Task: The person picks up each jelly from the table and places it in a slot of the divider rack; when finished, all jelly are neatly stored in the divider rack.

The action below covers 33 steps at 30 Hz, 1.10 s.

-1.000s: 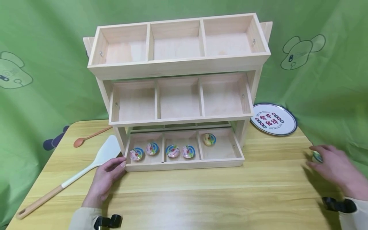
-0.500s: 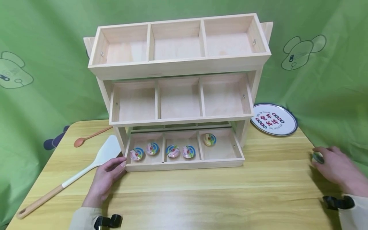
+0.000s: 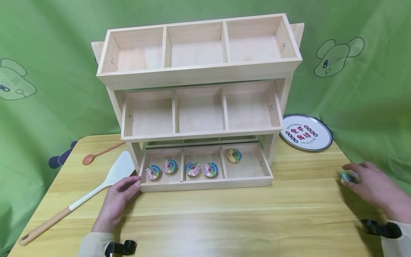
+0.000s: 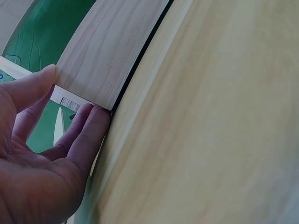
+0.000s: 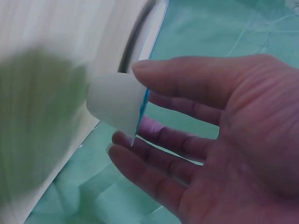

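Observation:
My right hand (image 3: 372, 185) pinches a small jelly cup (image 3: 349, 176) above the table's right edge. Its white tapered body and the blue rim of its lid show in the right wrist view, between thumb and fingers. At the lower left corner of the wooden rack, my left hand (image 3: 118, 198) holds the end of the bottom tray (image 3: 205, 184), thumb at the upper edge and fingers lower down. Two pink jelly cups (image 3: 152, 172) lie in that tray's left compartment. Two more pink cups (image 3: 193, 169) are in the middle one, and a yellowish cup (image 3: 234, 156) sits in the right one.
The rack's middle tray (image 3: 202, 135) and top tray (image 3: 199, 73) hold nothing visible. A white spatula (image 3: 93, 192) and an orange spoon (image 3: 99, 152) lie left. Behind on the right is a printed plate (image 3: 305, 132). Green cloth (image 3: 363, 96) surrounds the table (image 3: 224, 217).
My right hand has shifted a little to the left with the jelly cup, and more of the cup's coloured lid shows. My left hand stays at the tray corner.

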{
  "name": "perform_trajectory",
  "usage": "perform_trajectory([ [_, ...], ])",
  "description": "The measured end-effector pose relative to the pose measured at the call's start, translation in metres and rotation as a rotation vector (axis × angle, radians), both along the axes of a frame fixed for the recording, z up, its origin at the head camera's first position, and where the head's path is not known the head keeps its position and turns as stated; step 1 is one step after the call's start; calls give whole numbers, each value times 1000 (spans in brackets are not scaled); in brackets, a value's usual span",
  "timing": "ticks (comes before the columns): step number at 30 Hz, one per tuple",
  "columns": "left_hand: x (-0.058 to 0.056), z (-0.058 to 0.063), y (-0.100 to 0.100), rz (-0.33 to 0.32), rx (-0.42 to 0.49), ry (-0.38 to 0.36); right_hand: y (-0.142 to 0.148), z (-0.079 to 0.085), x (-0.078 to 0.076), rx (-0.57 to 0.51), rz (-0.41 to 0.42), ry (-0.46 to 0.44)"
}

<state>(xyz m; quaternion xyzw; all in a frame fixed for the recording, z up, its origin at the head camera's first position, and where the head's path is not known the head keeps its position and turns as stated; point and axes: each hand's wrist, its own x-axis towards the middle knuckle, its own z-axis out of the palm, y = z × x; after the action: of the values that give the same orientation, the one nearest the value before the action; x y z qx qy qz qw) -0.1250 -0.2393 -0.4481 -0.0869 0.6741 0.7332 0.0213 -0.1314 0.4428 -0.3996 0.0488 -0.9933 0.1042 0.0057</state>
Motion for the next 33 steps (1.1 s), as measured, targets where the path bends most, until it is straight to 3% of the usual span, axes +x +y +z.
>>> perform_trajectory([
  [16, -2, 0, 1, 16, 22, -24, -28, 17, 6, -27, 28, -23],
  [33, -1, 0, 0, 9, 11, -22, -52, 16, 8, -71, 97, 42],
])
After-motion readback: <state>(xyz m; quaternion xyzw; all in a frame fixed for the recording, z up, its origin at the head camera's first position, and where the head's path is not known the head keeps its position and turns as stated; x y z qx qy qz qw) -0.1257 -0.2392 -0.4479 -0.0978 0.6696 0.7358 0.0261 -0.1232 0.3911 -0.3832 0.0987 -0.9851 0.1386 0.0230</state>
